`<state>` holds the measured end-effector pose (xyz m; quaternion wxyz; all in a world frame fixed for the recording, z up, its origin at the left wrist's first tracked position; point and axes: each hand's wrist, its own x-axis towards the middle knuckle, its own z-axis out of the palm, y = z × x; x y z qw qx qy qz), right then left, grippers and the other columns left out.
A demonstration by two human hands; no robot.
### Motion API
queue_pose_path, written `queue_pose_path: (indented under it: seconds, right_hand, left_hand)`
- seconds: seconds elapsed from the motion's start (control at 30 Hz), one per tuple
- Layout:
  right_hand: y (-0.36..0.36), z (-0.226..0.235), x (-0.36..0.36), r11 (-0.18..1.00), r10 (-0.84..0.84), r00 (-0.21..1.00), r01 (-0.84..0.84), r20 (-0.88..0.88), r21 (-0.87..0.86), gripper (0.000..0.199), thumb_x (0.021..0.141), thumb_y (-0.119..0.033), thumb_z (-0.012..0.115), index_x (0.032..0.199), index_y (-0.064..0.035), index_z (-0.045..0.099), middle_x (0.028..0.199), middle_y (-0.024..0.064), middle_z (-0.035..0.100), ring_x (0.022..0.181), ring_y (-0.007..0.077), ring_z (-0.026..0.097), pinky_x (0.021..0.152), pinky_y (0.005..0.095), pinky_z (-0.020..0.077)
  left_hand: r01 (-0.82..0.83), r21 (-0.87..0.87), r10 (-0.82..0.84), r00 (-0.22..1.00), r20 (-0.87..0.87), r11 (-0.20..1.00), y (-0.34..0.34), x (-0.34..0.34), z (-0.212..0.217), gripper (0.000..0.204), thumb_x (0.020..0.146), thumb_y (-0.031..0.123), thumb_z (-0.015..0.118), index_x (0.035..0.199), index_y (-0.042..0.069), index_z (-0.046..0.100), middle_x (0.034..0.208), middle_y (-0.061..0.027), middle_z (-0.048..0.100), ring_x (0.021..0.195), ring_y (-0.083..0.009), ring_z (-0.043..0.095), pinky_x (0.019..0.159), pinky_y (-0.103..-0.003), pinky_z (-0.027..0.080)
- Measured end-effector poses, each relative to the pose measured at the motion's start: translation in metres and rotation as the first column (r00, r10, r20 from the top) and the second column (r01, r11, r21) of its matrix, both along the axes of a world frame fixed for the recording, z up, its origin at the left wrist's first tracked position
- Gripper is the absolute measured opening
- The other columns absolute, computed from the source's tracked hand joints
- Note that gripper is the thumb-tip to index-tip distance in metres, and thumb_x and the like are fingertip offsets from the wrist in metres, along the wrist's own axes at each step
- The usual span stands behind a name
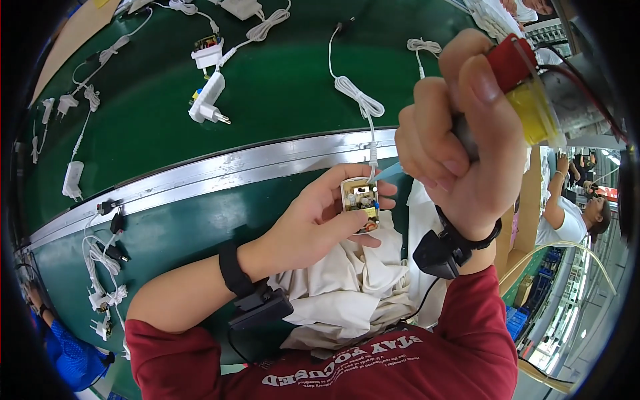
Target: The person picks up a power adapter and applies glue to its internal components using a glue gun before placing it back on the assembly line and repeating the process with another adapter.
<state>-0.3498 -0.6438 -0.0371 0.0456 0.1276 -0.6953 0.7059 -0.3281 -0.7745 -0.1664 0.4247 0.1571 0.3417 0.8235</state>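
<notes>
My left hand (313,220) holds an opened white power adapter (361,193), thumb across its lower part and fingers behind it. The circuit board inside faces up, with small components showing. A white cord (372,150) runs from its top edge toward the conveyor. Raised at the right, my right hand (467,133) is wrapped round a thick handheld dispenser (527,113) with a yellow band, a red block and wires. Its tapered blue nozzle (392,171) points at the upper right corner of the adapter; whether it touches cannot be told.
Beyond a metal rail (267,167) lies a green conveyor (280,100) with white adapters (210,100) and coiled cords (360,97). More corded adapters (103,267) lie at the left. White cloth (347,280) covers my lap. A co-worker's blue sleeve (73,353) shows lower left; another person (573,213) is at right.
</notes>
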Motion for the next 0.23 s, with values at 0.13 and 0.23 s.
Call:
queue_pose_path:
  seconds: [0.13,0.23]
  right_hand:
    - [-0.0026,-0.0018,0.0021,1.000,0.022,1.000,-0.022,-0.015,-0.011,0.028,0.096,-0.036,0.042,0.088,-0.0097,0.037,0.045,-0.0050,0.029,0.033,0.0051,0.023,0.034,0.0221,0.0195]
    - [-0.0048,-0.0045,0.0032,0.999,0.042,0.999,-0.043,-0.025,-0.023,0.029,0.096,-0.038,0.041,0.088,-0.0102,0.037,0.044,-0.0050,0.029,0.033,0.0052,0.023,0.033,0.0221,0.0192]
  left_hand:
    - [-0.008,0.010,0.008,1.000,-0.006,1.000,-0.0045,-0.0014,0.0013,0.047,0.091,-0.004,0.043,0.136,0.007,0.031,0.131,-0.0113,0.047,0.118,-0.0186,0.050,0.087,-0.037,0.055]
    - [0.001,0.018,-0.001,1.000,0.006,1.000,-0.0080,-0.0008,-0.0007,0.049,0.091,-0.004,0.044,0.137,0.008,0.030,0.132,-0.0117,0.047,0.118,-0.0190,0.050,0.087,-0.037,0.055]
